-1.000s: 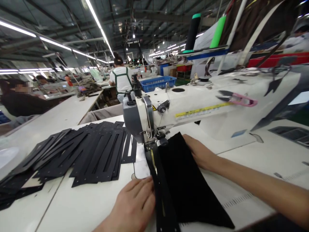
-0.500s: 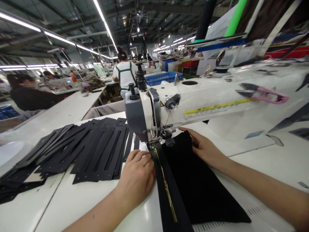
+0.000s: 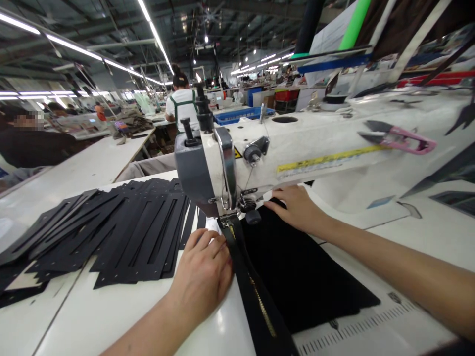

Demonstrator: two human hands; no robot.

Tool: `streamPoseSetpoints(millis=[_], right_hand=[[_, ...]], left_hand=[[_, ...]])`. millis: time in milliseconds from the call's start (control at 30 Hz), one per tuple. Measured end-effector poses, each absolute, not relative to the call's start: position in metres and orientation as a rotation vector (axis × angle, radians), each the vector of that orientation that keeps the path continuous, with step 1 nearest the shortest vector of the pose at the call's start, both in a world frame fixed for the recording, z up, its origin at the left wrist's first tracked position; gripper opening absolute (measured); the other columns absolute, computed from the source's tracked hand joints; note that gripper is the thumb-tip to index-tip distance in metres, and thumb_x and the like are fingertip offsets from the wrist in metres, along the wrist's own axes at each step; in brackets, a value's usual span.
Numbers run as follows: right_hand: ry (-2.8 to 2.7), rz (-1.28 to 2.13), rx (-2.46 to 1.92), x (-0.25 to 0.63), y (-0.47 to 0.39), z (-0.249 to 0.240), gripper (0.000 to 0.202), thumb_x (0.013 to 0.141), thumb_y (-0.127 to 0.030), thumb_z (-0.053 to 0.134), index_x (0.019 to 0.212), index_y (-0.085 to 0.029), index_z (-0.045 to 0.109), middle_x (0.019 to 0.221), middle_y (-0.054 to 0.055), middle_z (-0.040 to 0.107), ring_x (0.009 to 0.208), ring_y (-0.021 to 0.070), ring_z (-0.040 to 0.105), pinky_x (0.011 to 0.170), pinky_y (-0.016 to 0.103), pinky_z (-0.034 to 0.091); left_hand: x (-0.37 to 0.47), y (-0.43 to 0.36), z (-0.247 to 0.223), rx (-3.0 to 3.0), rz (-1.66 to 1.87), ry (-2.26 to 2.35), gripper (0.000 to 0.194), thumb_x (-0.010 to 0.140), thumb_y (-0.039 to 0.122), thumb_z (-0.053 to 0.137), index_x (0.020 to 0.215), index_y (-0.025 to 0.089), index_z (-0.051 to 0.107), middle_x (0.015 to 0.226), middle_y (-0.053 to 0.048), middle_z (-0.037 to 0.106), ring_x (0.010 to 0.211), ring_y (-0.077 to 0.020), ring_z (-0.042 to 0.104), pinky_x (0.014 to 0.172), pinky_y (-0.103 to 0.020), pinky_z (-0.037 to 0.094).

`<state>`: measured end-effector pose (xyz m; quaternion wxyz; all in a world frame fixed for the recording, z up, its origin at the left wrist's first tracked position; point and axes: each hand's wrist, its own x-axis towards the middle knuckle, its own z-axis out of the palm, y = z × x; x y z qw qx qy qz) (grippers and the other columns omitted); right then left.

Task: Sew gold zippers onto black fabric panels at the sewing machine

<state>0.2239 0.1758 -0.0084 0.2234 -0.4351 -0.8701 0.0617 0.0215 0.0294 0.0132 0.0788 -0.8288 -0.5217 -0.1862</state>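
Under the presser foot of a white sewing machine lies a black strip with a gold zipper, joined to or lying over a wide black fabric piece. My left hand rests at the strip's left edge, just in front of the needle area, fingers curled together against it; the fingertips are partly hidden. On the other side, my right hand grips the far edge of the black fabric between thumb and fingers, behind and right of the presser foot.
Many flat black slotted pieces are piled on the table left of the machine. Pink-handled snips lie on the machine arm. Beyond are a blue crate, a person in white and another in dark clothing.
My right hand has moved farther back along the fabric's far edge, and the fabric's near right corner has shifted up. My left hand stays by the strip. The view has shifted slightly.
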Motion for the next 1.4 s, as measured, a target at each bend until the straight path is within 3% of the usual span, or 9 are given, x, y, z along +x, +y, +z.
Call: streamPoseSetpoints(millis=[167,267,333,400,533,700,967,1400], right_hand=[[-2.436,-0.069,-1.239,0.225,0.173,-0.001,0.02,0.083,-0.029,0.051,0.072,-0.013,0.057,0.078,0.012,0.059,0.082,0.0276,0.052,0.075,0.041,0.037],[-2.474,-0.178,-1.042,0.22,0.145,0.013,0.02,0.086,-0.022,0.046,0.074,-0.011,0.058,0.078,0.013,0.06,0.078,0.0259,0.053,0.076,0.041,0.039],[-2.51,-0.075,-0.752,0.21,0.123,0.014,0.024,0.089,-0.023,0.041,0.083,-0.011,0.061,0.086,0.013,0.062,0.083,0.0241,0.055,0.079,0.04,0.042],[-2.512,0.079,-0.585,0.199,0.107,0.007,0.029,0.089,-0.022,0.038,0.102,-0.006,0.059,0.106,0.015,0.059,0.101,0.0241,0.052,0.09,0.038,0.042],[-2.569,0.179,-0.558,0.188,0.098,-0.013,0.04,0.088,-0.017,0.034,0.119,0.003,0.05,0.124,0.019,0.049,0.119,0.0251,0.04,0.102,0.039,0.033],[-2.59,0.171,-0.593,0.189,0.099,-0.016,0.042,0.088,-0.018,0.033,0.119,0.005,0.05,0.125,0.02,0.048,0.12,0.0261,0.039,0.104,0.038,0.031],[-2.59,0.091,-0.635,0.184,0.093,-0.014,0.041,0.089,-0.018,0.032,0.117,0.004,0.052,0.125,0.021,0.047,0.119,0.0257,0.04,0.104,0.037,0.03],[-2.562,0.151,-0.517,0.185,0.104,-0.013,0.039,0.087,-0.018,0.037,0.117,0.003,0.052,0.122,0.021,0.05,0.117,0.0253,0.042,0.103,0.036,0.031]], left_hand=[[0.023,0.03,0.013,-2.469,-0.59,-1.569,0.018,0.078,0.012,0.043,0.078,0.016,0.061,0.082,-0.006,0.063,0.085,-0.0222,0.055,0.083,-0.043,0.04],[0.023,0.029,0.012,-2.46,-0.623,-1.612,0.016,0.077,0.012,0.044,0.077,0.017,0.059,0.086,-0.006,0.063,0.086,-0.0227,0.056,0.081,-0.043,0.042],[0.021,0.027,0.01,-2.44,-0.669,-1.645,0.012,0.076,0.013,0.046,0.079,0.017,0.057,0.088,-0.006,0.062,0.086,-0.0228,0.056,0.081,-0.043,0.044],[0.018,0.025,0.005,-2.379,-0.731,-1.683,0.012,0.076,0.014,0.047,0.086,0.016,0.055,0.093,-0.009,0.061,0.09,-0.0236,0.056,0.081,-0.044,0.045],[0.009,0.025,-0.007,-2.337,-0.772,-1.657,0.03,0.078,0.013,0.046,0.108,0.013,0.048,0.113,-0.014,0.056,0.106,-0.0259,0.052,0.088,-0.047,0.046],[0.005,0.032,-0.011,-2.439,-0.801,-1.419,0.025,0.083,0.009,0.041,0.104,0.016,0.055,0.107,-0.01,0.063,0.103,-0.0225,0.058,0.091,-0.043,0.048],[0.002,0.039,-0.004,-2.501,-0.634,-1.237,0.026,0.082,0.006,0.039,0.096,0.012,0.061,0.102,-0.011,0.066,0.098,-0.0264,0.061,0.082,-0.047,0.052],[0.004,0.042,-0.001,-2.451,-0.701,-1.24,0.026,0.082,0.008,0.039,0.091,0.015,0.062,0.096,-0.008,0.068,0.092,-0.0235,0.062,0.078,-0.041,0.052]])
